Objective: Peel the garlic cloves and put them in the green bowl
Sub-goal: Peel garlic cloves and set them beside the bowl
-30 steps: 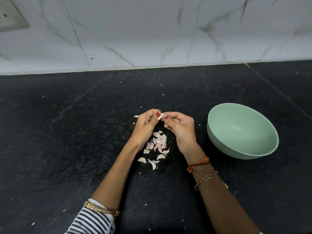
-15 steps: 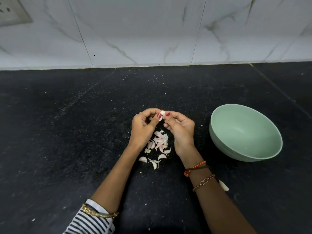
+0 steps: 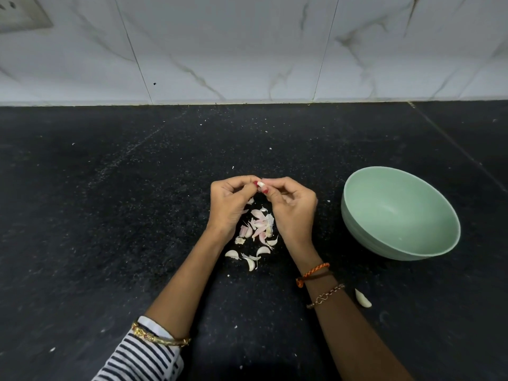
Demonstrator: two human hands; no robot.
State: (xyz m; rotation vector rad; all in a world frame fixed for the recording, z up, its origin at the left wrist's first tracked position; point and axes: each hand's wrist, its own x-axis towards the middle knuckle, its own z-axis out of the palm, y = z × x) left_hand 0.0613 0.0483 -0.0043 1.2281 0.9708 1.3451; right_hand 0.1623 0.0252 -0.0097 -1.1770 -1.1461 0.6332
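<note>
A small white garlic clove (image 3: pixel 260 184) is pinched between the fingertips of my left hand (image 3: pixel 230 204) and my right hand (image 3: pixel 292 205), held above the black counter. Under my hands lies a pile of pinkish garlic skins (image 3: pixel 259 223) with several white cloves (image 3: pixel 263 251) at its near side. One more clove (image 3: pixel 362 298) lies apart, just right of my right forearm. The green bowl (image 3: pixel 357 224) stands to the right of my hands, and nothing shows inside it.
The black stone counter (image 3: pixel 110 215) is dotted with small white flakes. A white marble-tiled wall (image 3: pixel 247 50) rises behind it, with a switch plate (image 3: pixel 19 15) at the top left.
Both hands stay together on the clove with only small finger shifts. The view has drifted slightly, so the loose clove by my right forearm now shows in full.
</note>
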